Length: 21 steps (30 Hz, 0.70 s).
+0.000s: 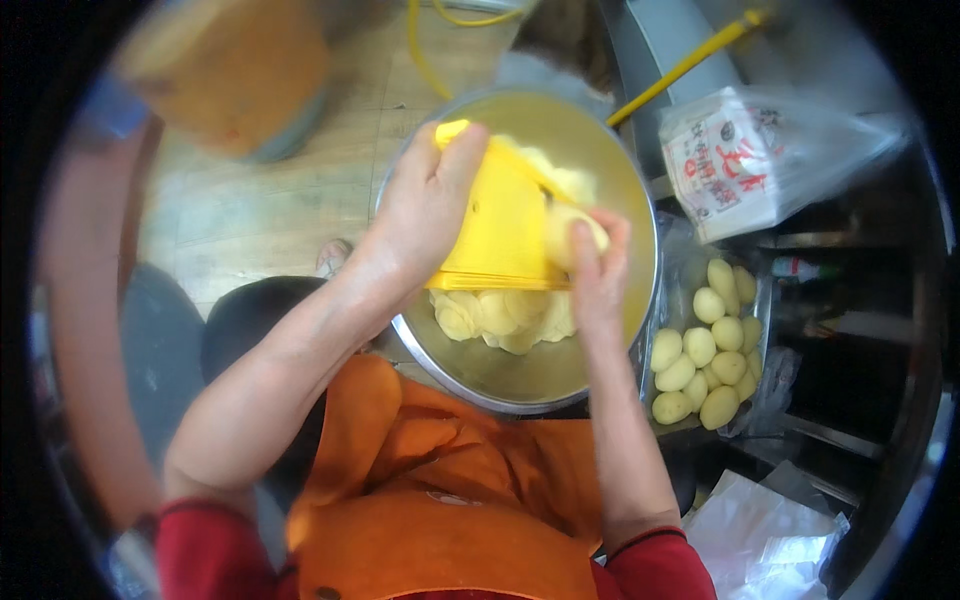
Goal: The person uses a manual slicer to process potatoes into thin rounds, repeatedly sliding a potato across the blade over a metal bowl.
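Observation:
My left hand (435, 191) grips the upper left edge of a yellow plastic slicer (506, 217), which is held above a large metal bowl (510, 375). In my right hand (604, 262) is a peeled potato (566, 236), held against the slicer's right side. Thin round potato slices (495, 315) lie heaped in the bowl below, some hidden by the slicer. The fingers of my left hand wrap around the slicer's edge and are partly hidden.
Right of the bowl, several whole peeled potatoes (697, 345) lie in a plastic-lined container. A bagged white box (720, 169) bearing writing stands beyond them. A yellow pole (686, 67) leans behind the bowl. Far left is a blurred orange-topped tub (232, 82) on the floor (225, 202).

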{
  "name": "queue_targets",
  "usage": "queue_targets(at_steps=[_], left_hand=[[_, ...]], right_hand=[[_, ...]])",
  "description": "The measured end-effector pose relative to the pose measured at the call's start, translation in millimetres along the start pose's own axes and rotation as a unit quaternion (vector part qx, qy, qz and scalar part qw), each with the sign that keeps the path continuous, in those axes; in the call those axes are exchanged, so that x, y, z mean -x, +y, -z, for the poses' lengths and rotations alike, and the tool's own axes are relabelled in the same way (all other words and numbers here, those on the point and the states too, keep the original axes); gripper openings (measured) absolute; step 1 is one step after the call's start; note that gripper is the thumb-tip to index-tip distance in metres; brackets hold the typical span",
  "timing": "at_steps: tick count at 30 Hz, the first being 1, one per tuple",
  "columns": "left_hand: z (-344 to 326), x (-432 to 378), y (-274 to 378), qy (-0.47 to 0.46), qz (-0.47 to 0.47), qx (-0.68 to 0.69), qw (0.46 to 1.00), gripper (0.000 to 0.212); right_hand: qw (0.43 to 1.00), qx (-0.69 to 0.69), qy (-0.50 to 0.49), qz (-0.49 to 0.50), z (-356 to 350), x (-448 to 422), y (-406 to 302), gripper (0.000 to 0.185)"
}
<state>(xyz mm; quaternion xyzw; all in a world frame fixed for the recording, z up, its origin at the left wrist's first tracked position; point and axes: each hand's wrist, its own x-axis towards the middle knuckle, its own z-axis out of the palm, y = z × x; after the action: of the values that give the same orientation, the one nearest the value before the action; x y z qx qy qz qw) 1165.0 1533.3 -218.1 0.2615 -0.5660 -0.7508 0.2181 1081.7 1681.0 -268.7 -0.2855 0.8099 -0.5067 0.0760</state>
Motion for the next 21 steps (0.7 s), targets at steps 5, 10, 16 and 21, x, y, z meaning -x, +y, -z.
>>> queue_targets(at_steps=[5, 10, 16, 21], left_hand=[[-4, -2, -8, -0.025, -0.014, -0.036, 0.999, 0.035], [-6, 1, 5, 0.003, -0.012, -0.005, 1.0, 0.035], [-6, 6, -4, -0.01, 0.021, -0.016, 1.0, 0.035], [-12, 5, 9, 0.003, 0.002, -0.016, 1.0, 0.034]], right_hand=[[0.99, -0.085, 0.05, -0.103, 5, 6, 29, 0.038], [1.0, -0.027, 0.013, 0.007, -1, -2, -5, 0.037], [1.0, 0.015, 0.001, -0.022, -5, 9, -18, 0.032], [0.999, 0.023, 0.033, -0.014, 12, -11, 42, 0.031]])
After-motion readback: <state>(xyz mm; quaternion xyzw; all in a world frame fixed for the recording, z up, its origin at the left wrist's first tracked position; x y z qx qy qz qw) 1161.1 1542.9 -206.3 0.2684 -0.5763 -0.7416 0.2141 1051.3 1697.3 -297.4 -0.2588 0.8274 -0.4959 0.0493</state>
